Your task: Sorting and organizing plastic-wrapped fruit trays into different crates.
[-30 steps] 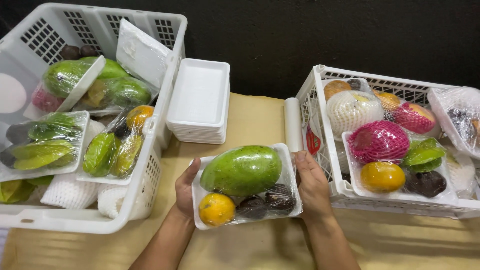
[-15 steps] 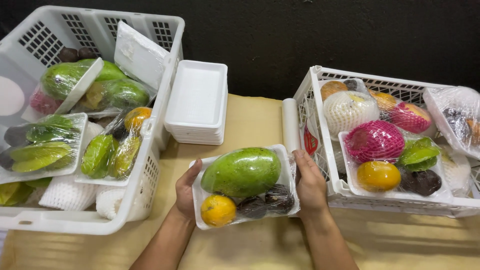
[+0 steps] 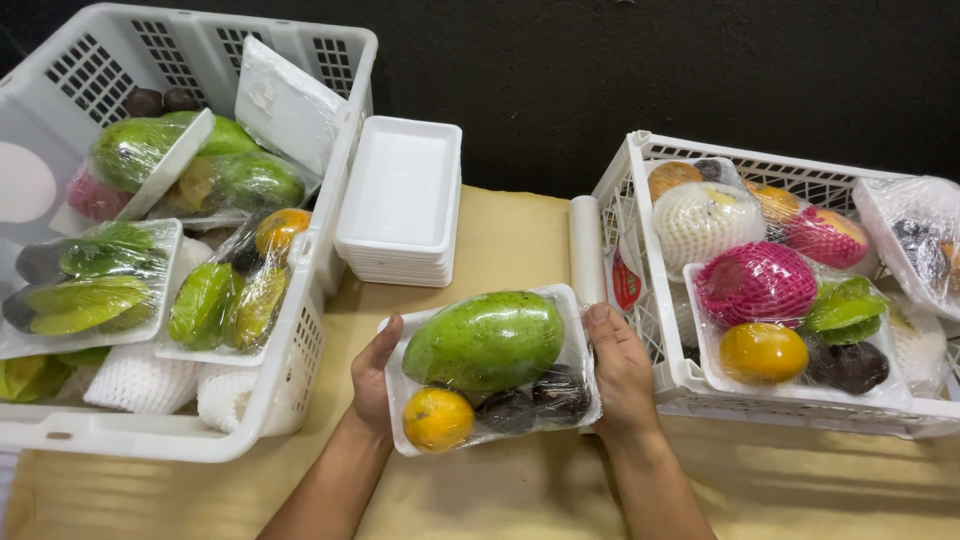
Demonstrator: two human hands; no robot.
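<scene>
Head view: the left hand (image 3: 372, 378) and right hand (image 3: 620, 372) are cupping the short ends of the wrapped fruit tray (image 3: 492, 367), fingers curled around its edges, above the tan table (image 3: 510, 245). Its foam is probably bendy and its film slippery, so supporting underneath seems wisest.

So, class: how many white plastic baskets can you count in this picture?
2. One basket stands on the left, one basket on the right, both holding wrapped fruit trays. None seem hidden.
</scene>
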